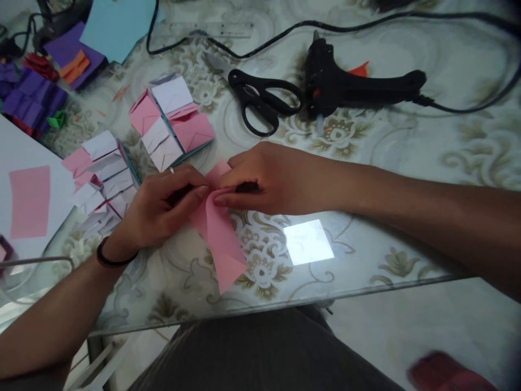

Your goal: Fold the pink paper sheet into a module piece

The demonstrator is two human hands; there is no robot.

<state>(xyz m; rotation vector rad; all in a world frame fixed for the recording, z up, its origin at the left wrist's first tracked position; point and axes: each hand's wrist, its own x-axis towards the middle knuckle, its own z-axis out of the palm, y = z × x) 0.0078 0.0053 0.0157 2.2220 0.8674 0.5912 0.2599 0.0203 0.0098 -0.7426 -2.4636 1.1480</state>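
Observation:
A strip of pink paper (224,244) is bent between my two hands, just above the patterned tabletop. My left hand (165,201) pinches its left side between thumb and fingers. From the right, my right hand (260,179) grips the paper near its upper part, thumb pressed on a curled fold. The lower end of the strip hangs free towards the table edge. Beyond my left hand lie two folded paper pieces, a pink and white one (185,127) and a mostly white one (116,176). The fingertips partly hide the fold.
Black-handled scissors (260,100) and a black glue gun (362,81) with its cord (309,24) lie behind my hands. A clear ruler (211,30), blue paper (116,27) and purple folded pieces (35,100) are farther back. White paper (61,187) sits at the left.

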